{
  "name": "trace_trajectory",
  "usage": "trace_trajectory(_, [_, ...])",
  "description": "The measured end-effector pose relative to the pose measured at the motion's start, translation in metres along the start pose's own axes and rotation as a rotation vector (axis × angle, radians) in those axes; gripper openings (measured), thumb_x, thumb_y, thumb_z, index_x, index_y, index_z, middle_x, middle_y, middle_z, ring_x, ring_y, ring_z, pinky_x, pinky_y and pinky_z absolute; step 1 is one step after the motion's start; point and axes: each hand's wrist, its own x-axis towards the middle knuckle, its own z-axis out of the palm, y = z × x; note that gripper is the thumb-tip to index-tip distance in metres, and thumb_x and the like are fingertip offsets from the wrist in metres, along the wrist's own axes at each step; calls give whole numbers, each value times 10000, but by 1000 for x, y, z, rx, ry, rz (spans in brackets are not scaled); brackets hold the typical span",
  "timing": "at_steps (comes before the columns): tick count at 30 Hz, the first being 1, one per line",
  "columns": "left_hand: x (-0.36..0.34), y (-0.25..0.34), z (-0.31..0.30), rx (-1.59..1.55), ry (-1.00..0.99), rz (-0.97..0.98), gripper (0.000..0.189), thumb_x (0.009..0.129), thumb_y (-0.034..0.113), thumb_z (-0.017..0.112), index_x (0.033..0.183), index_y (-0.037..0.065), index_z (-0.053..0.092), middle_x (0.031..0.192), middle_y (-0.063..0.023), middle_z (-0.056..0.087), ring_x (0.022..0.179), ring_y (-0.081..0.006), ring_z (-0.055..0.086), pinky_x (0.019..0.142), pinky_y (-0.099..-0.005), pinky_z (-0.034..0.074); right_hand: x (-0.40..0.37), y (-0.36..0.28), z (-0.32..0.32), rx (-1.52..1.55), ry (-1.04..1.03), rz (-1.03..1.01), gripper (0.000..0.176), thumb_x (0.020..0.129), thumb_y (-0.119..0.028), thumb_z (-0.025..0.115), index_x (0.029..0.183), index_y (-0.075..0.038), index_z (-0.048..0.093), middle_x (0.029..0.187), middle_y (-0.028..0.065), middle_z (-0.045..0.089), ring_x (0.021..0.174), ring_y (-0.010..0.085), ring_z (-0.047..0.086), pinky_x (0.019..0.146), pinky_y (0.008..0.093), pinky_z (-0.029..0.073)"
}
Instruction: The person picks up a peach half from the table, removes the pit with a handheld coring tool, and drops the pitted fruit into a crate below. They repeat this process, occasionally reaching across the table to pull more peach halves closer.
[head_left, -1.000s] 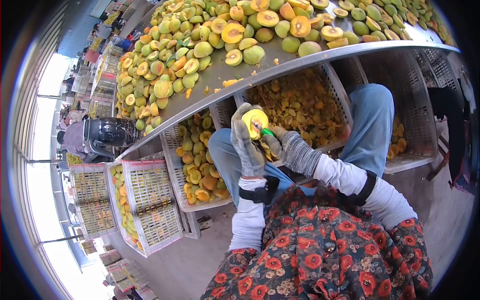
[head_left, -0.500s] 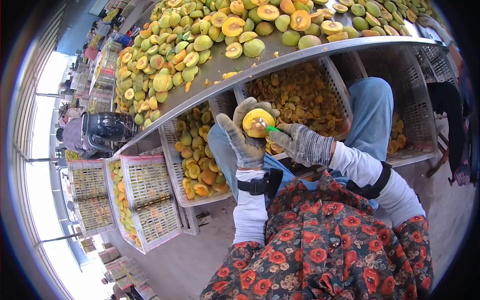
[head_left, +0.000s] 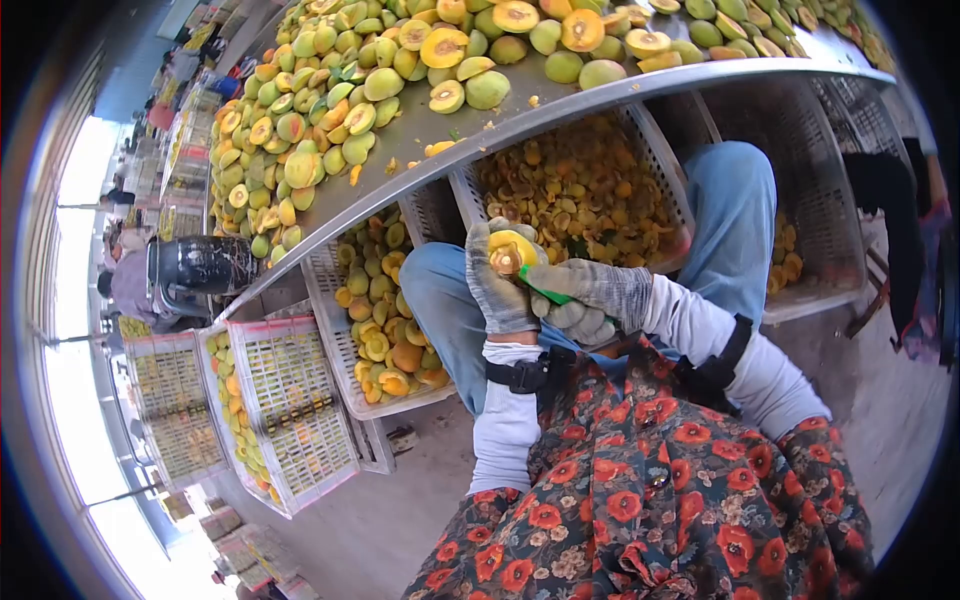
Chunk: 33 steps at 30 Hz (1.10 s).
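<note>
My left hand point(head_left: 497, 293), in a grey work glove, is closed around a halved yellow peach point(head_left: 516, 247), cut face up. The brownish pit point(head_left: 506, 261) shows at the edge of the cut face nearest my palm. In my right hand point(head_left: 603, 290), also gloved, is a small green-handled pitting tool point(head_left: 545, 287), its handle pointing at the fruit. Its metal end is hidden at the peach. Both hands are close together, above my lap and in front of a crate of peach scraps point(head_left: 680, 190).
A metal table point(head_left: 400, 172) piled with halved peaches point(head_left: 300, 168) spans the far side. Beneath its edge, a crate point(head_left: 362, 408) holds peach halves, and another crate point(head_left: 835, 285) stands right of my knee. Stacked crates point(head_left: 295, 375) and a black barrel point(head_left: 205, 275) are at left.
My right hand has turned and moved closer to my left, showing more green handle. The left fingers have curled further around the peach, which is tilted. The whole view has shifted slightly.
</note>
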Motion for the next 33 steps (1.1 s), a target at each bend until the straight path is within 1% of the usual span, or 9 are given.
trace_trajectory(5, [22,8,-29,-124,76,-227,378,863,429,478,982,74,532,758,-105,599,546,-249,557,479,-317,474,1,-9,11,-126,21,62,346,874,-440,494,812,-104,551,504,-62,393,339,11,306,284,163,252])
trace_trajectory(7, [23,9,-8,-215,380,-63,394,870,426,474,1003,60,532,776,-121,607,568,-257,565,487,-318,478,2,-26,-36,167,-53,-231,295,880,-377,507,830,-91,562,556,-31,469,397,64,434,345,181,367])
trace_trajectory(9, [18,14,-39,-37,18,-28,393,878,406,476,1031,48,528,831,-124,612,628,-256,580,519,-312,486,45,-23,-87,-1346,752,-261,184,851,-245,561,885,-64,562,671,5,559,552,145,560,491,213,478])
trace_trajectory(11, [23,20,-32,56,-251,-141,382,882,386,483,1030,37,531,877,-120,610,687,-245,588,544,-308,492,45,-21,-100,-1333,819,-393,206,809,-234,590,901,-53,552,711,66,572,617,206,572,545,267,477])
trace_trajectory(14, [16,6,-23,10,-21,-169,457,844,442,529,1025,22,545,849,-148,616,669,-204,594,553,-269,501,37,-20,-73,-1332,856,-701,322,723,-204,650,959,-29,518,830,207,591,792,367,578,676,405,470])
trace_trajectory(18, [4,-3,5,31,11,-123,414,823,379,595,1031,26,538,885,-110,606,710,-209,592,618,-300,512,25,-32,-48,-1515,902,-390,343,726,-224,656,960,-29,499,829,210,596,808,360,585,672,411,467])
trace_trajectory(29, [5,-20,-8,11,38,-82,326,824,307,615,1017,60,527,934,-73,581,798,-202,571,644,-325,501,51,-11,-52,-1568,1159,-369,249,768,-140,560,964,-27,455,813,164,613,774,320,614,651,396,486])
trace_trajectory(31, [-3,-1,-13,184,150,35,329,821,266,622,1057,57,527,967,-73,584,874,-183,562,726,-323,503,71,5,-71,-856,1001,-674,195,781,-182,557,914,-54,494,793,209,597,764,383,579,648,430,464])
trace_trajectory(33, [-6,36,-7,495,361,469,338,788,180,654,1053,1,546,942,-63,550,852,-150,541,769,-311,488,68,5,-85,-1059,1129,-622,214,776,-169,614,913,-44,506,732,164,580,650,352,533,591,370,441])
